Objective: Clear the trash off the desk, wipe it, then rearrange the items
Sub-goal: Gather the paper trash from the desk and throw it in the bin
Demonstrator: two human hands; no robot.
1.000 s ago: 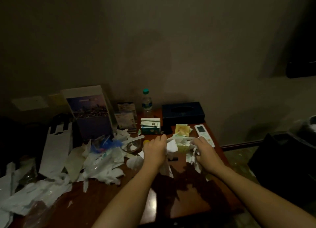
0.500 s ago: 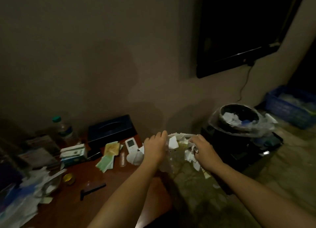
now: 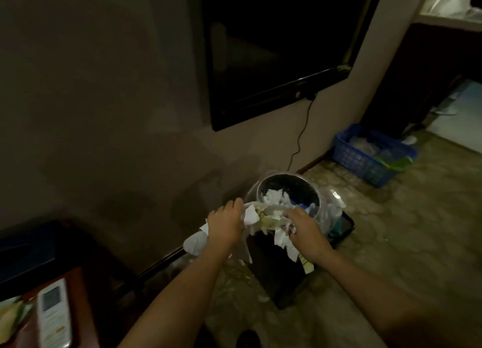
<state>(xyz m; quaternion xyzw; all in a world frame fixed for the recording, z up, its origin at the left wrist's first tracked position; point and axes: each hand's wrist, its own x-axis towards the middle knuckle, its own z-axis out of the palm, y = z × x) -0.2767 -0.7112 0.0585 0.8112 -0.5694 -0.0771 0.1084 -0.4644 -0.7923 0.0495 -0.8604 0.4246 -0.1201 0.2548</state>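
Head camera showed your two hands holding a bunch of paper trash (image 3: 263,218) between them. Your left hand (image 3: 225,226) gripped the left side of the bunch, with its fingers (image 3: 232,206) curled over the top edge. Your right hand (image 3: 303,230) gripped the right side, with its fingers curled into the scraps. The bunch hung in the air just in front of the round trash bin (image 3: 284,176) on the floor (image 3: 391,243), close to its rim. Some scraps hung down below both hands. Both arms reached forward, backs of the hands up. A white remote (image 3: 53,313) lay on the bench (image 3: 83,308) at the bottom left, well apart from your hands.
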